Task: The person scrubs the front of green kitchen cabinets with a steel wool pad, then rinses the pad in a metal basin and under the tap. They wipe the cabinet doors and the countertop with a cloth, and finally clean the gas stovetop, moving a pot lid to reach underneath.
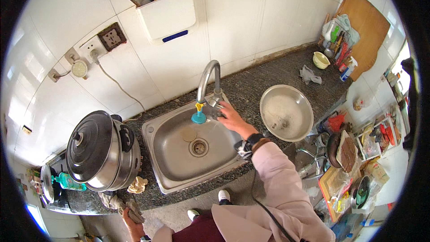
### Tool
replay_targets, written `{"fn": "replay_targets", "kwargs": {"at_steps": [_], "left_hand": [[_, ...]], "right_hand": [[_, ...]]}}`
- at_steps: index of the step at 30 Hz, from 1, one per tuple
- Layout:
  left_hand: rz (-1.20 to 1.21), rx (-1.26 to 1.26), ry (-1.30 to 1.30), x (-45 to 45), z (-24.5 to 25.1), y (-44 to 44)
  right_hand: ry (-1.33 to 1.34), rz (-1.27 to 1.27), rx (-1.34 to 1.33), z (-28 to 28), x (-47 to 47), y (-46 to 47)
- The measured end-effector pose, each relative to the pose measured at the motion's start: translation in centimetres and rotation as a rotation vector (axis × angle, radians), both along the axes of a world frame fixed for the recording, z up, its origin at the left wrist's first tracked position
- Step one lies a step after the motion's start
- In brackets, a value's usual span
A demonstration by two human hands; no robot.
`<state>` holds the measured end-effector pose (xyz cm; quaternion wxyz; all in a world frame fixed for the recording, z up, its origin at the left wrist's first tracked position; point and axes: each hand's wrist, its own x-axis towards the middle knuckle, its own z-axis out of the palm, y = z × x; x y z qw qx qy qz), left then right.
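Observation:
My right hand (231,116) reaches over the back right of the stainless steel sink (198,148), its fingers at the lever of the curved faucet (209,77); whether they grip it is unclear. A blue and yellow nozzle (199,116) hangs from the spout. At the counter's front edge on the left, my left hand (131,223) holds a grey-brown cloth (133,211), part of which lies on the counter. A round beige disc (189,134) lies beside the drain (199,147). To the right of the sink rests a wide metal basin (286,112).
A lidded steel steamer pot (100,151) stands left of the sink, with a crumpled yellowish cloth (137,185) and a green bottle (69,181) near it. Farther right are a grey rag (310,75), a pale bowl (321,60), a spray bottle (349,69) and a wooden cutting board (364,33).

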<state>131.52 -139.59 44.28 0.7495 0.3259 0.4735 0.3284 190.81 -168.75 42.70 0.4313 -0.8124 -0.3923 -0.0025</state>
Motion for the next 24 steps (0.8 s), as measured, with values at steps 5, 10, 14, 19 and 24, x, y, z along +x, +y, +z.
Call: {"fn": "replay_targets", "kwargs": {"at_steps": [5, 10, 14, 19, 24], "left_hand": [[0.000, 0.015, 0.101, -0.8, 1.7, -1.5], [0.100, 0.050, 0.090, -2.3, 2.2, -2.6], [0.079, 0.042, 0.070, -2.7, 1.3, -2.6], [0.107, 0.016, 0.053, -1.9, 0.9, -2.4], [0.107, 0.063, 0.056, -0.6, 2.5, -3.1]], "right_hand": [[0.041, 0.048, 0.000, 1.2, 1.8, 8.2], [0.338, 0.035, -0.055, 2.5, 0.9, 8.6], [0.068, 0.088, -0.027, 0.7, -0.9, 7.8], [0.360, -0.006, 0.382, -3.6, -4.6, 7.6], [1.389, 0.068, 0.823, -4.0, -5.9, 7.4]]}}
